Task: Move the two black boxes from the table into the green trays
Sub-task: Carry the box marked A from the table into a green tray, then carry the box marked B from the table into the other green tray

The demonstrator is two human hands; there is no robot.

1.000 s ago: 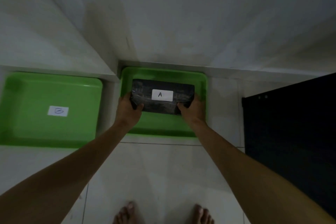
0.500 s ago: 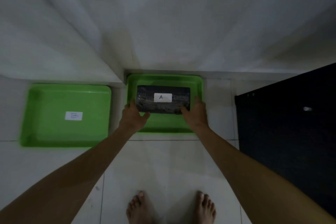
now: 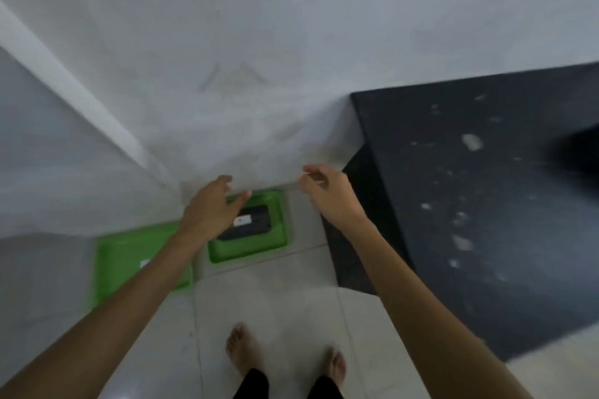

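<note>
A black box (image 3: 256,220) with a white label lies inside the right green tray (image 3: 275,233) on the floor by the wall. Left of it sits a second green tray (image 3: 129,256) with a white label, partly hidden by my left forearm; it looks to hold nothing else. My left hand (image 3: 212,204) hovers above the box's left end, fingers apart, holding nothing. My right hand (image 3: 324,191) is raised to the right of the tray, fingers loosely spread and holding nothing. A dark blurred shape (image 3: 580,149) rests on the black table at the far right edge.
A black speckled table (image 3: 470,204) fills the right side, its corner close to my right hand. A white wall and its ledge run behind the trays. My bare feet (image 3: 243,347) stand on the pale tiled floor.
Both hands have let go of the box, which stays in the right tray. My hands rose and my view lifted and swung right, bringing more of the black table into sight.
</note>
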